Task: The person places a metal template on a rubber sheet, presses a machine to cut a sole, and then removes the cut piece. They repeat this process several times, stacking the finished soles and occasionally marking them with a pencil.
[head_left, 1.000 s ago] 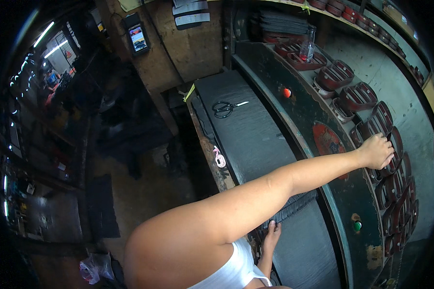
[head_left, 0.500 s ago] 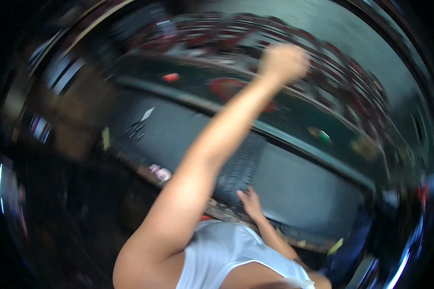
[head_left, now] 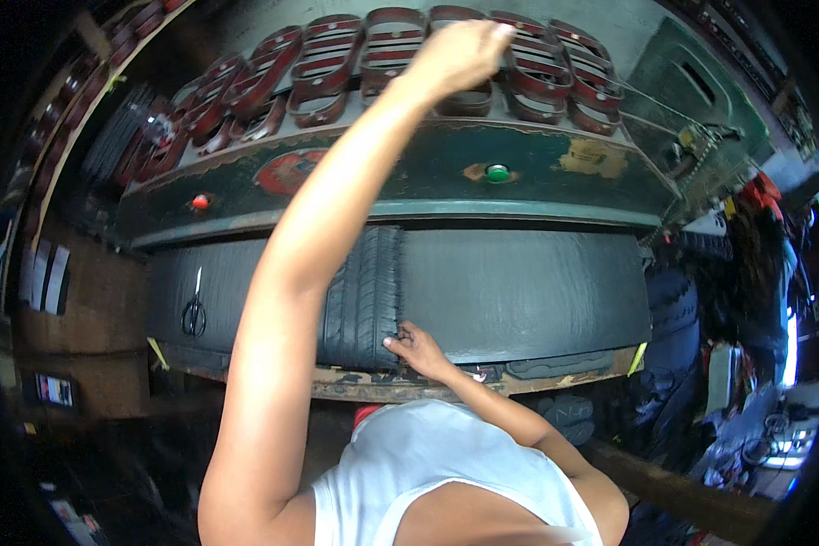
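A black treaded rubber strip (head_left: 379,282) lies across the desk (head_left: 528,291) from far edge to near; the right hand (head_left: 417,349), loosely curled, touches its near right corner, gripping or not I cannot tell. Beyond the far edge, the left hand (head_left: 465,58) is at red-brown oval frames (head_left: 328,62), its grasp unclear; scissors (head_left: 194,314) lie by the desk's left edge

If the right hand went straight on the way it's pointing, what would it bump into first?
Most likely the ribbed black strip: the right hand points at its right edge, near the person. The thumb looks to be at that edge, though actual contact is hard to tell.
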